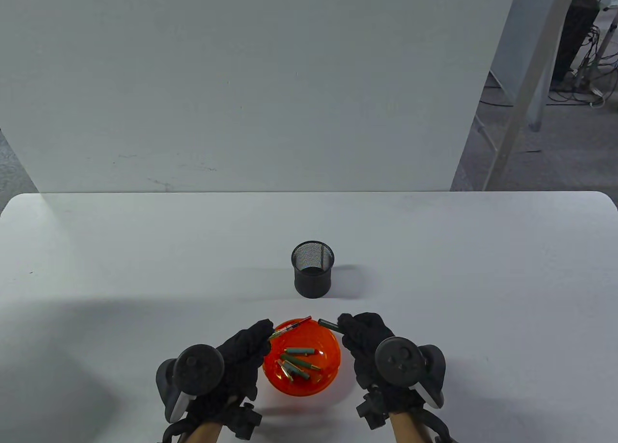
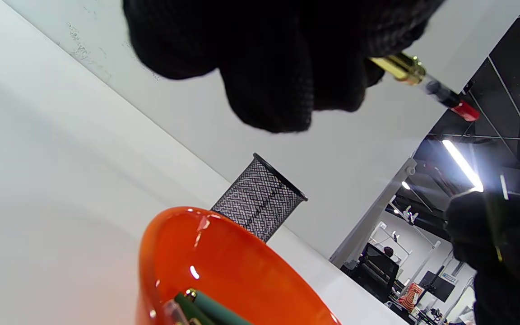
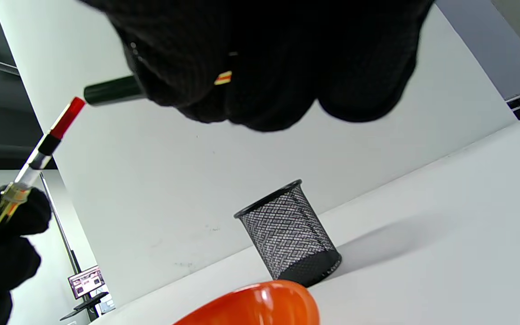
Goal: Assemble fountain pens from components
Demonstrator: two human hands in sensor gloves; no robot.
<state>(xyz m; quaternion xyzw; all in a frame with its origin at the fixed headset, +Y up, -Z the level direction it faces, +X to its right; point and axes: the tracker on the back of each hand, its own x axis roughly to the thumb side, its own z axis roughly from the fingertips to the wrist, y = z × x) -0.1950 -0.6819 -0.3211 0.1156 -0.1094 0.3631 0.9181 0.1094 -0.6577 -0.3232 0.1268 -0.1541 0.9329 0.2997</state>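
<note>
My left hand (image 1: 251, 344) pinches a pen front section with a gold ring and a clear, red-tipped ink converter (image 1: 292, 326) above the orange bowl (image 1: 328, 365); the converter also shows in the left wrist view (image 2: 440, 92) and the right wrist view (image 3: 50, 140). My right hand (image 1: 359, 334) grips a dark green pen barrel (image 1: 329, 324), its open end pointing left toward the red tip, a small gap apart; the barrel also shows in the right wrist view (image 3: 111, 90). Several green pen parts (image 1: 297, 361) lie in the bowl.
A black mesh pen cup (image 1: 313, 269) stands upright behind the bowl, mid-table. A white wall panel (image 1: 241, 76) rises behind the table's far edge. The white table (image 1: 120, 269) stretches to both sides of the hands.
</note>
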